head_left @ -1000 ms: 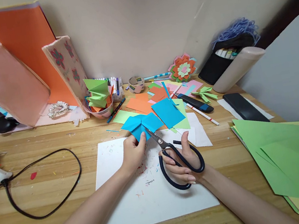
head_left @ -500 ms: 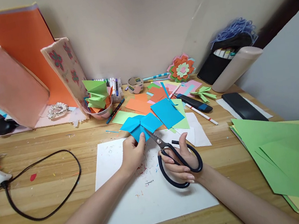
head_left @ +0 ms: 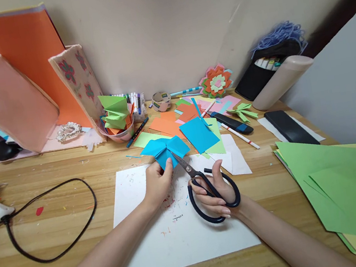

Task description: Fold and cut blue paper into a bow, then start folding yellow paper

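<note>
Left hand (head_left: 158,184): thumb and fingers pinch the lower part of a folded blue paper piece (head_left: 165,148), held just above the far edge of a white sheet (head_left: 151,256) lying on the wooden desk (head_left: 264,182). Right hand (head_left: 214,198): fingers curled around the black handles of the scissors (head_left: 188,168), thumb raised and apart from the fingers. The blades stand almost together, tips at the piece's lower right; whether they touch it cannot be determined. The piece's right flap ends just short of a flat blue rectangle (head_left: 199,135), so room on that side is narrow. To the left, a stretch of desk separates the white sheet's edge from a looped black cable (head_left: 95,197). To the right, a similar stretch separates the sheet's edge from a stack of green paper (head_left: 352,195).
</note>
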`<control>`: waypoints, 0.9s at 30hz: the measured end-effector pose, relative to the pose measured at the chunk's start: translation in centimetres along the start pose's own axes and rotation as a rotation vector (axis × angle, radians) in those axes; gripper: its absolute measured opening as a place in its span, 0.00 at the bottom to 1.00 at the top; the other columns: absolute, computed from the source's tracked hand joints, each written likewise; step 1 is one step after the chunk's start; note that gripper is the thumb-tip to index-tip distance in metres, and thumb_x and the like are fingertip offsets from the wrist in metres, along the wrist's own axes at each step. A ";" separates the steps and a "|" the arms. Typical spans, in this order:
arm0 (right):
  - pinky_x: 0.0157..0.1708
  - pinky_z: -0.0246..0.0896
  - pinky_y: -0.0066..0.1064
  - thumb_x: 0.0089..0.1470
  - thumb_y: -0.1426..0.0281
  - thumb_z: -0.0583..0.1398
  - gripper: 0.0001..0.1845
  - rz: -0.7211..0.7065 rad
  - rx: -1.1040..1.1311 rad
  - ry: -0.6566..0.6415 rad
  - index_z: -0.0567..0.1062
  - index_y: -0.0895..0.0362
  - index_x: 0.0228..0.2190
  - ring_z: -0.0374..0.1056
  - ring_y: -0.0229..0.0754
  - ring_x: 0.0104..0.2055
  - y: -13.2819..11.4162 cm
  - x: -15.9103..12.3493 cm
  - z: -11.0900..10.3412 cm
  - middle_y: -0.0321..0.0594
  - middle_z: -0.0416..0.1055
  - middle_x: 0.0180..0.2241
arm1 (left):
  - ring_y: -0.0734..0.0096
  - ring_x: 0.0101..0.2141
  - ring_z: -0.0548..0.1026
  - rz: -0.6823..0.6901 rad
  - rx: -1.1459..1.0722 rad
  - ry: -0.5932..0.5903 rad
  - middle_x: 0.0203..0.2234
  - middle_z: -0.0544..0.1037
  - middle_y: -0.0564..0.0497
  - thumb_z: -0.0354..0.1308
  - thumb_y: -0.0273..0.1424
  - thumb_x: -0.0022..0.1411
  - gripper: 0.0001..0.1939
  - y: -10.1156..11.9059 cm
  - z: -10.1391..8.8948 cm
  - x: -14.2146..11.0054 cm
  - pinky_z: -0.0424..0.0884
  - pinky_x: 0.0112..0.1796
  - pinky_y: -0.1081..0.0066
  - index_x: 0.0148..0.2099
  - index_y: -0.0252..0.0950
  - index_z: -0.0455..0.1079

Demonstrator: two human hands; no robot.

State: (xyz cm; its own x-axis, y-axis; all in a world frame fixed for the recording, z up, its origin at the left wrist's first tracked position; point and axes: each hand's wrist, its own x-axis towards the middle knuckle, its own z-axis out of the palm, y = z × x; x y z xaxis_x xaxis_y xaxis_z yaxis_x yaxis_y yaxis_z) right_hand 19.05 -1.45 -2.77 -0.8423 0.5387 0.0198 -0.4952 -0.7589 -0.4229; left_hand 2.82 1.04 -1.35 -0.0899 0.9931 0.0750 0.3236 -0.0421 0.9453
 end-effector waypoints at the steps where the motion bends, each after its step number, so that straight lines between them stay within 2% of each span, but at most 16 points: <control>1: 0.02 0.45 0.19 0.38 0.34 0.31 0.46 0.008 0.002 0.004 0.65 0.60 0.23 0.48 0.29 0.04 -0.1 0.0 0.1 0.27 0.54 0.07 | 0.80 0.18 0.50 0.004 0.008 -0.003 0.14 0.51 0.59 0.48 0.41 0.58 0.22 0.0 0.0 0.0 0.48 0.20 0.74 0.18 0.37 0.47; 7: 0.01 0.48 0.21 0.34 0.32 0.30 0.48 0.041 0.007 0.020 0.65 0.60 0.22 0.49 0.30 0.04 -0.3 0.0 0.2 0.28 0.54 0.07 | 0.79 0.19 0.50 0.023 0.038 -0.051 0.15 0.50 0.58 0.48 0.41 0.58 0.21 0.0 0.1 -0.1 0.48 0.21 0.74 0.19 0.37 0.47; 19: 0.00 0.43 0.20 0.32 0.32 0.31 0.46 0.069 -0.047 0.091 0.63 0.59 0.20 0.47 0.30 0.03 -0.5 -0.1 0.3 0.27 0.53 0.05 | 0.79 0.18 0.52 0.004 0.040 -0.082 0.13 0.53 0.58 0.47 0.41 0.58 0.21 0.3 -0.1 0.0 0.49 0.21 0.74 0.18 0.37 0.49; 27: 0.00 0.45 0.21 0.35 0.33 0.31 0.46 0.020 -0.018 0.005 0.64 0.59 0.21 0.48 0.31 0.03 -0.3 -0.1 0.2 0.28 0.54 0.06 | 0.80 0.19 0.51 0.018 0.043 -0.078 0.14 0.51 0.58 0.47 0.40 0.58 0.21 0.2 -0.1 0.0 0.48 0.21 0.74 0.19 0.37 0.47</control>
State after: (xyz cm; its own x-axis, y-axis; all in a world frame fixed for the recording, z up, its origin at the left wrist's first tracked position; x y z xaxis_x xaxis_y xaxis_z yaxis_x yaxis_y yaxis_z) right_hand 19.19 -1.35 -2.46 -0.8509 0.5253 0.0066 -0.4743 -0.7628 -0.4395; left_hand 2.85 0.99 -1.11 -0.0105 0.9978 0.0656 0.3650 -0.0573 0.9293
